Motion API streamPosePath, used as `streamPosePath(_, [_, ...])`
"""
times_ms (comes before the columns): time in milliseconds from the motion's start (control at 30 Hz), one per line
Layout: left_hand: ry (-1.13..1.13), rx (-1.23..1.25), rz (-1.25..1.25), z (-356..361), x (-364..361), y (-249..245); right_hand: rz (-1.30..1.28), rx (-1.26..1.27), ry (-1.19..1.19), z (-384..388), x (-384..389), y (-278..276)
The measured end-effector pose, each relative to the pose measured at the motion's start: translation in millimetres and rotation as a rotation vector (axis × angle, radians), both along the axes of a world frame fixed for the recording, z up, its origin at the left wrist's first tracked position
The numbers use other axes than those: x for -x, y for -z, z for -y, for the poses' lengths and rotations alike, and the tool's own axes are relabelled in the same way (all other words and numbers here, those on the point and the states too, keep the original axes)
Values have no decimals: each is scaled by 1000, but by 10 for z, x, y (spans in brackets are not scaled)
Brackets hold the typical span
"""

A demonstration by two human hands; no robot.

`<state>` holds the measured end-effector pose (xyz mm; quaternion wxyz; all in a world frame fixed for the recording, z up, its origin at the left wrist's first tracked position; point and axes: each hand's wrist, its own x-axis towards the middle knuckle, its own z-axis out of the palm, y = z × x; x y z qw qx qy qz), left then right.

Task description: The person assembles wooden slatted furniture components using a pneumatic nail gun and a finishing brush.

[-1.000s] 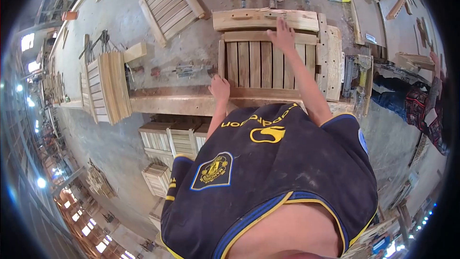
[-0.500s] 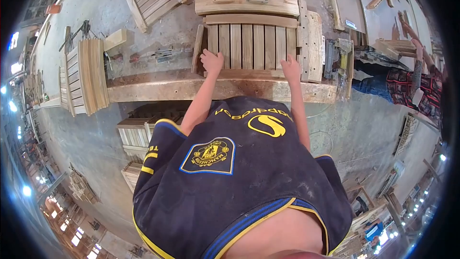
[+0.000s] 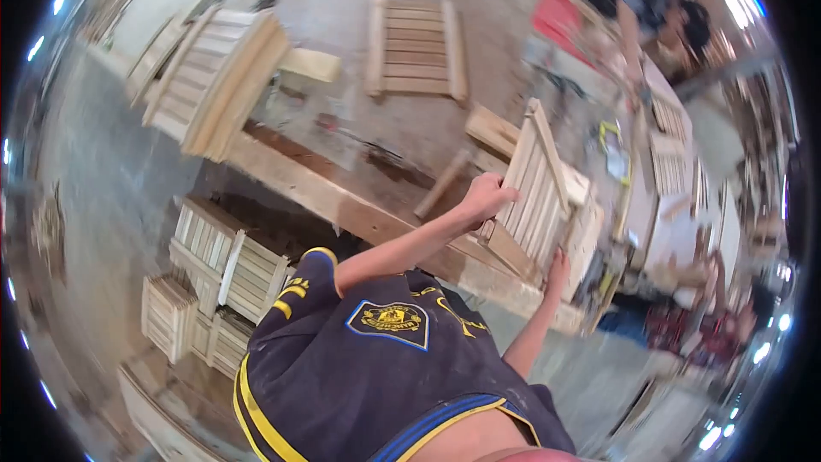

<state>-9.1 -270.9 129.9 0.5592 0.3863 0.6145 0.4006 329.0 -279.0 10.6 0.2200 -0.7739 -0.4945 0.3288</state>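
Observation:
A slatted wooden panel (image 3: 532, 197), with pale strips set between two rails, is raised at a tilt above the bench. My left hand (image 3: 489, 198) is closed on its near left corner. Around the near right corner of the same panel, my right hand (image 3: 558, 270) has its fingers closed; the fingertips are partly hidden. A loose wooden strip (image 3: 443, 184) lies on the bench just left of my left hand. Behind the panel a thick wooden block (image 3: 493, 131) shows in part.
The bench's front beam (image 3: 342, 205) runs across before me. Stacked slatted panels (image 3: 218, 77) stand at its left end, and another panel (image 3: 416, 47) lies farther back. More panels (image 3: 248, 278) sit below. One person (image 3: 654, 0) works at the far right, another (image 3: 684, 316) nearer.
Both hands have taken hold of the slatted panel, which lay flat between wooden blocks, and lifted it into a tilt. My view has turned toward the left.

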Motion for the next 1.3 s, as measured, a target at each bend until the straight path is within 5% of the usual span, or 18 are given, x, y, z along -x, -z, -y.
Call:
streamPosePath(67, [-66, 11, 406, 97, 658, -259, 68, -39, -117, -87, -10, 391])
streamPosePath(100, [-39, 26, 168, 176, 1134, -396, 59, -74, -165, -234, 464, 308])
streamPosePath(200, [-173, -136, 238, 595, 2213, -288, -713, 218, -189, -361, 1536, 219])
streamPosePath(233, [-197, -159, 173, 822, 2559, -435, -606, 41, 65, -194, 2638, -452])
streamPosePath(300, [-285, -218, 34, 1328, 3267, -739, -732, 10, -23, -430, 3506, -506])
streamPosePath(400, [-567, -246, -131, 1920, 4077, -615, -591, -177, -447, -924, 4790, -732])
streamPosePath(433, [-622, -253, -129, 2049, 4255, -584, -296, -274, -689, -1129, 5200, -890])
streamPosePath(500, [-1013, -306, -323, 2274, 4462, -466, -152, -82, -855, -1522, 6026, -1095])
streamPosePath(600, [-873, 6, -308, 2627, 4960, -423, -47, -234, -1018, -1478, 7145, -1554])
streamPosePath(733, [-1097, -111, -293, 2610, 5359, -221, -53, -252, -1204, -1805, 8274, -1781])
streamPosePath(867, [-1081, 53, -529, 2596, 5791, -246, -36, -382, -1304, -1956, 9011, -1659])
streamPosePath(1000, [-1054, 306, -664, 2647, 5619, -37, 74, -388, -1504, -1864, 9127, -1464])
streamPosePath(1100, [-1064, 426, -778, 2678, 5123, 43, 86, -283, -1413, -1945, 8906, -1126])
streamPosePath(1167, [-1053, 354, -814, 2607, 4916, 296, 119, -216, -1376, -2000, 8712, -1032])
streamPosePath(1233, [-1042, 272, -852, 2591, 4854, 400, -262, 227, -1259, -1929, 8550, -1102])
streamPosePath(1300, [-1123, 173, -752, 2606, 4872, 439, -160, 148, -1383, -1988, 8535, -1047])
